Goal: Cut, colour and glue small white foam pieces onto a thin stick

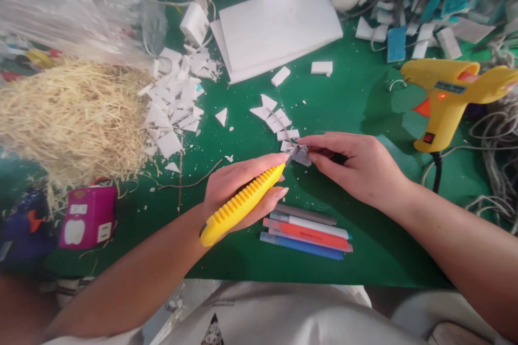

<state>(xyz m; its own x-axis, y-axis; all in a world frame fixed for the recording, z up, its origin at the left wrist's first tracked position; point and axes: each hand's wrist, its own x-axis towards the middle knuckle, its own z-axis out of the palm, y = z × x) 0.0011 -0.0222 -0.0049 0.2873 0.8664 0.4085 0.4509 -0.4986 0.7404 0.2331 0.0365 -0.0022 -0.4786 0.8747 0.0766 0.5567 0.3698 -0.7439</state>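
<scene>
My left hand (237, 180) is closed around a yellow utility knife (238, 205), its blade end pointing up and right toward a small grey foam piece (300, 154). My right hand (356, 167) pinches that grey piece between thumb and fingers, just above the green table (364, 118). Knife tip and piece meet above the table. White foam offcuts (275, 118) lie just behind the hands. Several coloured markers (307, 229) lie side by side on the table under my hands.
A yellow hot glue gun (445, 97) stands at the right, lamp lit, cord trailing down. White foam sheets (279, 27) lie at the back. A straw pile (73, 113) and foam scraps (174, 102) fill the left. A pink box (89, 215) sits front left.
</scene>
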